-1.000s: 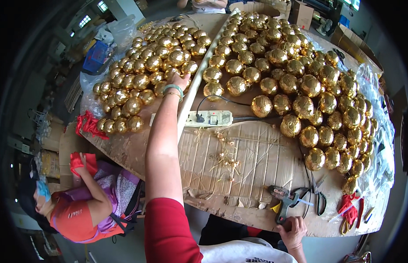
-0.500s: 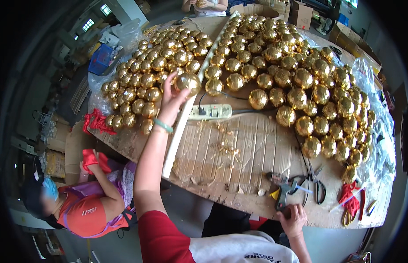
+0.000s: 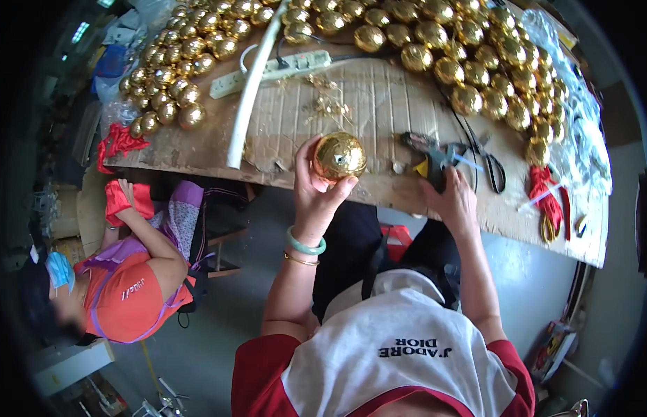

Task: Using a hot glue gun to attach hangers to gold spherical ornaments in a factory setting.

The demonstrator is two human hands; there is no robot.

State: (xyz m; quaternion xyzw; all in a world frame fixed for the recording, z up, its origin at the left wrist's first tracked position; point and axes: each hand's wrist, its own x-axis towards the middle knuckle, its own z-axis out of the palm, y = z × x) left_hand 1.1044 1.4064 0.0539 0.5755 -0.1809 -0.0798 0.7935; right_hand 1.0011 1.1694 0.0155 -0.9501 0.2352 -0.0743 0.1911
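In my left hand [image 3: 315, 198] is a shiny gold ball ornament [image 3: 339, 157], held between thumb and fingers just above the table's near edge. A small dark spot shows on its upper side. A green bangle and a thin gold bracelet circle the left wrist. My right hand [image 3: 454, 203] is closed around the handle of a dark glue gun [image 3: 440, 158] lying at the table edge. A pale glue stick [image 3: 469, 162] pokes out beside it. Scissors [image 3: 491, 167] with black handles rest just to the right.
Gold balls cover the far table, parted by a white tube [image 3: 252, 90]. A power strip [image 3: 271, 72] lies across under it. Red ribbons [image 3: 544, 194] lie at the right, more [image 3: 120, 144] at the left corner. A co-worker [image 3: 139, 271] at the left holds red cloth [image 3: 128, 200].
My left hand has brought the gold ball from beside the tube back to the near edge. My right hand has moved up onto the glue gun's handle. The view has tilted downward.
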